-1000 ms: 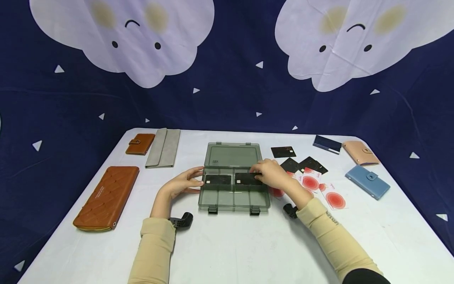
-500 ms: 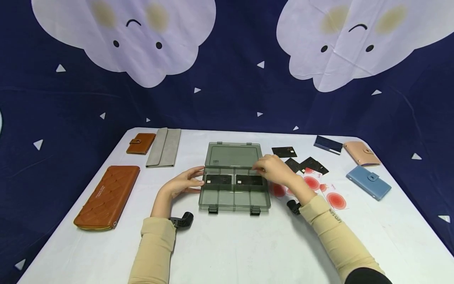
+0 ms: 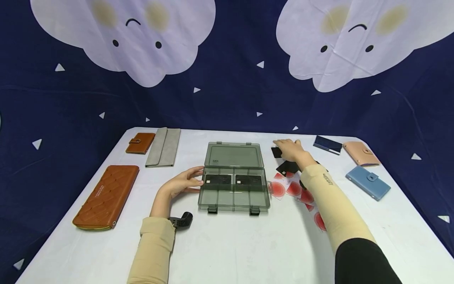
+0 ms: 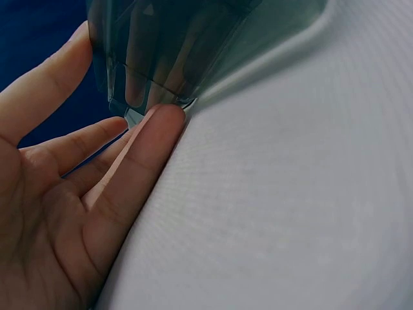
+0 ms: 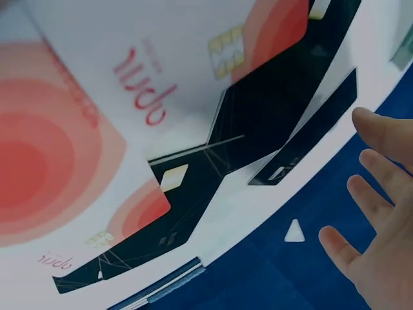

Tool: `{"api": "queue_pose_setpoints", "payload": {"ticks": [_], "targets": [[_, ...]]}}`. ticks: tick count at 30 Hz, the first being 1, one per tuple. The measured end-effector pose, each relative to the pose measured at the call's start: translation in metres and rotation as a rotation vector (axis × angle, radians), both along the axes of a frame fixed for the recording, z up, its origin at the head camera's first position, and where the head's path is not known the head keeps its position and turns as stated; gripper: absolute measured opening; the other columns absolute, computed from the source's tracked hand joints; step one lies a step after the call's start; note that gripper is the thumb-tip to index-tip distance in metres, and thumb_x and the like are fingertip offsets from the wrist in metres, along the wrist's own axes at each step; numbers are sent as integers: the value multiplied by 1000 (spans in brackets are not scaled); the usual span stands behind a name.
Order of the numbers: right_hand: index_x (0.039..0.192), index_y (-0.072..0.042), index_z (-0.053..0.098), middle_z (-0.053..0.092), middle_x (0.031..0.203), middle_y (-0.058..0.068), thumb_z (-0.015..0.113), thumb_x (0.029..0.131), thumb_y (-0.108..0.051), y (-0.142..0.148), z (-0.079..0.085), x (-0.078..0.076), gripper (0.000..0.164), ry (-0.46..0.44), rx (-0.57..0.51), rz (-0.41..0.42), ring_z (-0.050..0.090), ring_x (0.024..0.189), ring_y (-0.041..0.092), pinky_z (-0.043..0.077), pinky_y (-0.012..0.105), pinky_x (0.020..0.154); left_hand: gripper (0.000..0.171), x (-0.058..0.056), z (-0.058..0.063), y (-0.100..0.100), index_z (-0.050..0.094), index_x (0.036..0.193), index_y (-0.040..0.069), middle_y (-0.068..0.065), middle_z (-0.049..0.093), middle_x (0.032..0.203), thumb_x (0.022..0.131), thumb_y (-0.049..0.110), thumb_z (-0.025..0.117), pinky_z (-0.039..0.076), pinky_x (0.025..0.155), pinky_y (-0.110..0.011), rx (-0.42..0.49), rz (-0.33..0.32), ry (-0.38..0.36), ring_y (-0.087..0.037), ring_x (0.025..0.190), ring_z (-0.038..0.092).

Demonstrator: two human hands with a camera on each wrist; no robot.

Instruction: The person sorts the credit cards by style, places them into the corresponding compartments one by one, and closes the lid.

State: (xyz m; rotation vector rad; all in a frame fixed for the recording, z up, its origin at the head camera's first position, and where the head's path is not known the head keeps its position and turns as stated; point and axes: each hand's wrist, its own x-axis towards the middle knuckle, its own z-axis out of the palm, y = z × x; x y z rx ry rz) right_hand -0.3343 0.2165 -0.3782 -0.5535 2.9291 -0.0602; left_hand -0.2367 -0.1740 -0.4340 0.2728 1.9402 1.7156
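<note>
An open green see-through compartment box (image 3: pixel 233 156) lies on the table, its lid tipped back. Two black cards sit in its back row, a left card (image 3: pixel 218 180) and a right card (image 3: pixel 249 180). My left hand (image 3: pixel 181 183) touches the box's left side with fairly straight fingers; the left wrist view shows them against the box wall (image 4: pixel 174 51). My right hand (image 3: pixel 290 150) hovers over a black card (image 3: pixel 276 152) at the back right. In the right wrist view its fingers (image 5: pixel 369 197) are spread, with nothing visible between them. More black cards (image 3: pixel 287 167) lie below.
White-and-red cards (image 3: pixel 278 189) are scattered right of the box, partly under my right forearm. A blue wallet (image 3: pixel 369 182), a pink wallet (image 3: pixel 361 153) and a dark card holder (image 3: pixel 328 144) stand farther right. On the left lie a brown wallet (image 3: pixel 108 197), a grey wallet (image 3: pixel 163 148) and a small brown wallet (image 3: pixel 140 143).
My right hand has let go of the black card in the box's right back part and moved right and back to the loose black cards. The left hand stays at the box.
</note>
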Motion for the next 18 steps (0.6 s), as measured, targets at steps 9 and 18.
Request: {"api": "queue_pose_setpoints", "payload": {"ticks": [9,18], "targets": [[144,-4,30,35,143,22,57,88,-6,2,-8,-8,62,-93,0,-42,30,130,42,23,63,98,74,1,1,0,14,148,4,-24,13,150,88,6,59,48,94,-44,9,9,-4,-43,125,38],[136,-8,45,47,133,19,61,81,2,-2,-8,-9,58,-16,103,58,38,123,38,27,59,95,74,2,2,0,14,148,4,-24,13,150,89,6,58,48,94,-44,10,5,2,-44,125,37]]}}
